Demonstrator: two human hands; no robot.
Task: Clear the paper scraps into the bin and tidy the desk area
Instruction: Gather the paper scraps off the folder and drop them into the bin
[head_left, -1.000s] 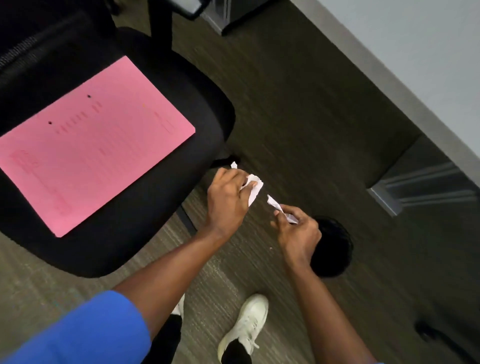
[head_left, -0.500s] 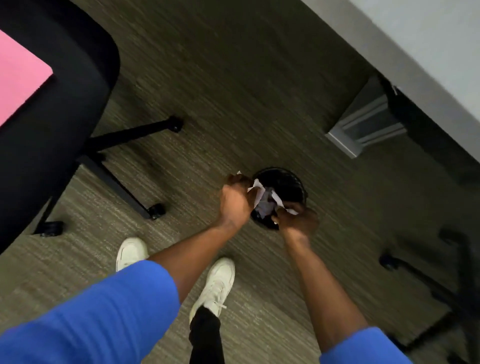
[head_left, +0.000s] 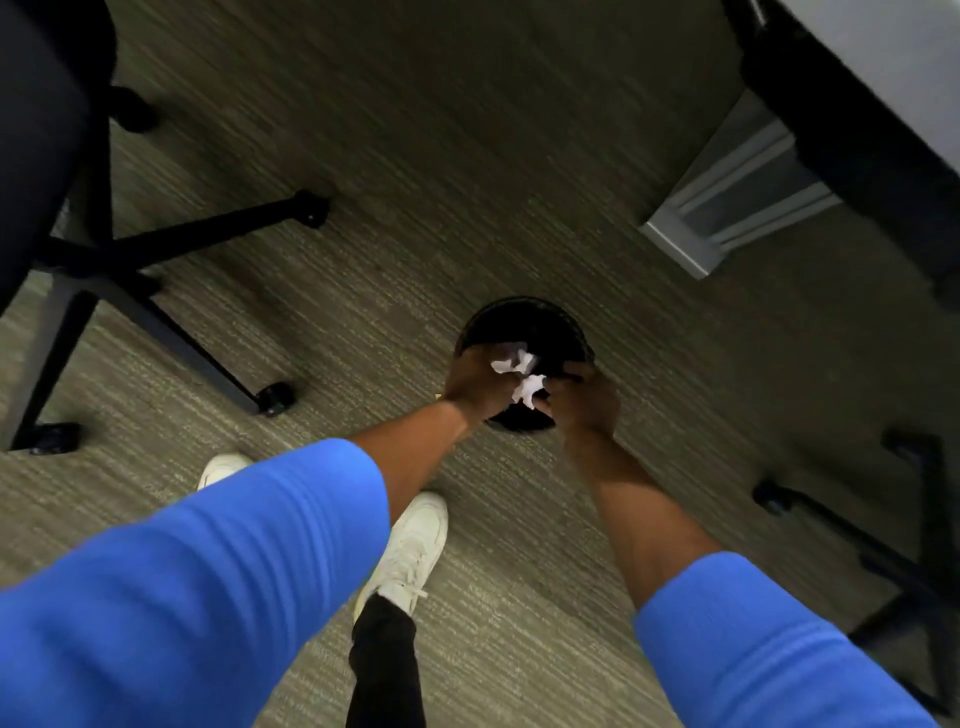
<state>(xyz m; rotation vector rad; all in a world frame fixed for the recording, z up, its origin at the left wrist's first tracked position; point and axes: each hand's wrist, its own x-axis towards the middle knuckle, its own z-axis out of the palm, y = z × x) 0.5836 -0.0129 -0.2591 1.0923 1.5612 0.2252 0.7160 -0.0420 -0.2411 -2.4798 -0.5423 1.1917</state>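
A small round black bin (head_left: 524, 327) stands on the carpet below me. Both hands hang right over its open top. My left hand (head_left: 475, 387) is closed around a crumpled white paper scrap (head_left: 511, 362). My right hand (head_left: 584, 400) pinches a second white paper scrap (head_left: 529, 391) at its fingertips. The two scraps almost touch above the bin's mouth. The bin's near rim is hidden behind my hands.
A black office chair (head_left: 47, 119) with wheeled base legs (head_left: 218, 223) stands at the left. A second chair base (head_left: 914, 530) is at the right. A grey desk leg (head_left: 727, 208) and the desk edge are at the upper right. My white shoes (head_left: 410, 551) stand on the carpet.
My view has swung away from the chair seat with the pink sheet. Both hands carried the scraps from beside the chair to directly above the bin and drew closer together.
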